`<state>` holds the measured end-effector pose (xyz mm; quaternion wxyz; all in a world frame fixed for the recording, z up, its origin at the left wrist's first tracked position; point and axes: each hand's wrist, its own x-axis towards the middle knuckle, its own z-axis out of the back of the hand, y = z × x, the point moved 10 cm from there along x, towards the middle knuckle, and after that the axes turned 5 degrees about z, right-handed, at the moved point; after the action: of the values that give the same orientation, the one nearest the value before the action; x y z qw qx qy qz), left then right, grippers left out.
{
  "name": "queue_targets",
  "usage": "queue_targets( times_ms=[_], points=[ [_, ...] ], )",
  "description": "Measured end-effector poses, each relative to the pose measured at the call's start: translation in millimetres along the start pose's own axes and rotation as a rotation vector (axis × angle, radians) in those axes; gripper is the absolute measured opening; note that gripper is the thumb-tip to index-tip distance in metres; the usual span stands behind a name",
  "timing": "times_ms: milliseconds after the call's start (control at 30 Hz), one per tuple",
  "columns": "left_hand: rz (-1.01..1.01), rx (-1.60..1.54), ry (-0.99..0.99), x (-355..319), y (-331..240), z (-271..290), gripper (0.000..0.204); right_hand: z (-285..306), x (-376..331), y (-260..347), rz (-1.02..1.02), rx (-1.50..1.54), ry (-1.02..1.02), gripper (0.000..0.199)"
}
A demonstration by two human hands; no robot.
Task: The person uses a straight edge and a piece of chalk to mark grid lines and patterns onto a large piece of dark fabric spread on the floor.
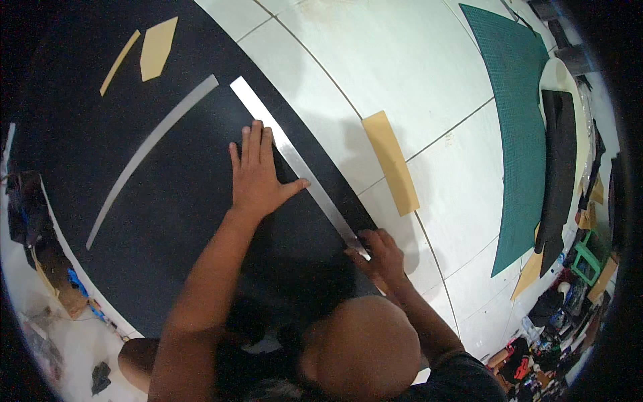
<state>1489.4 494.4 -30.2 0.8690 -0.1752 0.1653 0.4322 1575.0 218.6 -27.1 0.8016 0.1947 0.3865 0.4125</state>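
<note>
A straight metal ruler (295, 163) lies at a slant on a large black sheet (161, 221), close to the sheet's right edge. My left hand (256, 175) is spread flat, its fingertips and outstretched thumb touching the ruler's left side and top. At the ruler's near end my right hand (383, 258) is closed, thumb on one side and bent fingers on the other. Whether anything else is inside that hand is hidden. To the left on the sheet rests a longer, duller grey strip (149, 149) that looks like another ruler.
Two tan pieces, one narrow strip (120, 62) and one wider panel (159, 50), lie at the sheet's far left. On the white tiles (442, 181) sits a tan rectangle (390, 164). A green mat (519, 147), a black roll (558, 167) and clutter (556, 315) line the right.
</note>
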Motion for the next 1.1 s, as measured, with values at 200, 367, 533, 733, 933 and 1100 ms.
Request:
queue_targets(
  times_ms=[200, 367, 533, 733, 933, 1100],
  points=[
    [-0.041, 0.004, -0.054, 17.3, -12.5, 7.1, 0.127, -5.6, -14.4, -20.0, -0.111, -0.071, -0.117, 0.038],
    [-0.044, -0.019, -0.06, 18.8, -13.8, 6.0, 0.129, 11.9, -15.2, -13.1, 0.017, -0.049, -0.271, 0.035],
    [0.004, 0.001, -0.057, 19.8, -15.8, 4.9, 0.127, 18.9, -21.9, -20.3, -0.049, 0.014, -0.37, 0.034],
    [-0.013, -0.04, -0.062, 17.3, -14.3, 10.3, 0.124, 18.2, -26.1, -26.9, 0.049, -0.045, -0.494, 0.035],
    [0.0, 0.004, -0.019, 18.4, -17.2, 6.6, 0.123, 18.0, -28.3, -26.5, 0.017, -0.055, -0.471, 0.036],
    [-0.009, 0.011, -0.023, 18.4, -17.8, 7.4, 0.123, 19.1, -29.3, -26.2, 0.03, -0.021, -0.493, 0.035]
  ],
)
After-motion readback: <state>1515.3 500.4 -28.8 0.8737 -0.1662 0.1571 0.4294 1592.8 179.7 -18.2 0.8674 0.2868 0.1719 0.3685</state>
